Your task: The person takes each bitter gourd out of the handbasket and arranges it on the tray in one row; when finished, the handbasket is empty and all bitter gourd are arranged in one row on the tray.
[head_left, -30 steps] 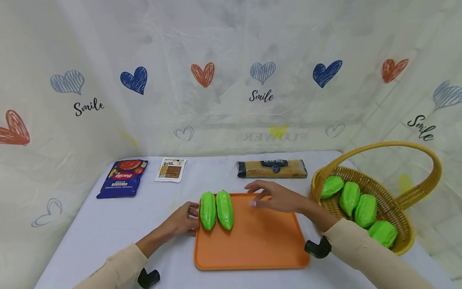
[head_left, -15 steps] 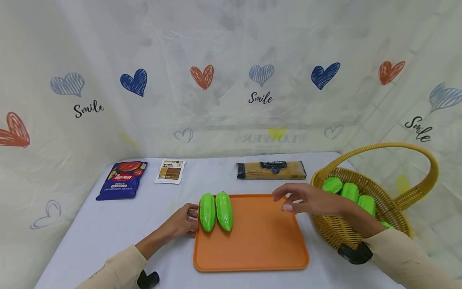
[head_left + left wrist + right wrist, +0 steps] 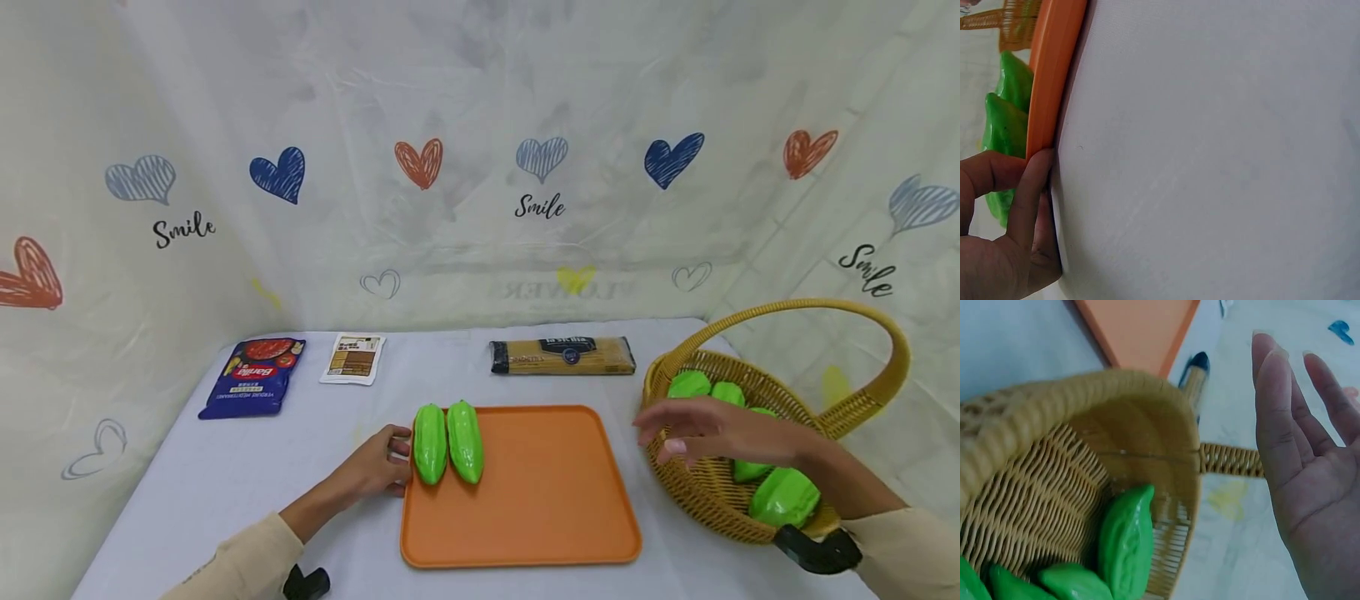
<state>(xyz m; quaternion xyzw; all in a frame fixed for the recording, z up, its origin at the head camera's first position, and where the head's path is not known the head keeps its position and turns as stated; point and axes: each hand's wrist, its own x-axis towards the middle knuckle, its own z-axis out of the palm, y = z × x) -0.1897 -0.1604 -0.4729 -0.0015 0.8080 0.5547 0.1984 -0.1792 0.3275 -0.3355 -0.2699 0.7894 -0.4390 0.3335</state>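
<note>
Two glossy green ribbed fruits (image 3: 466,442), shaped like star fruits, lie side by side at the left end of an orange tray (image 3: 555,492). My left hand (image 3: 384,461) pinches the tray's left rim, thumb and fingers at the edge in the left wrist view. My right hand (image 3: 723,431) hovers over a wicker basket (image 3: 693,504) on the right, fingers loosely bent and holding nothing. Several more green fruits (image 3: 1127,540) lie in the basket; in the head view the hand and forearm partly cover them.
At the back stand a blue Barilla bag (image 3: 255,377) on the left, a small white-and-brown packet (image 3: 354,359) beside it, and a pasta pack (image 3: 564,356) behind the tray. The basket's tall handle (image 3: 896,350) arches above its right side. A printed cloth hangs behind.
My right hand has moved right, from above the tray to over the basket. The left hand stays at the tray's rim, and the two fruits on the tray keep their places.
</note>
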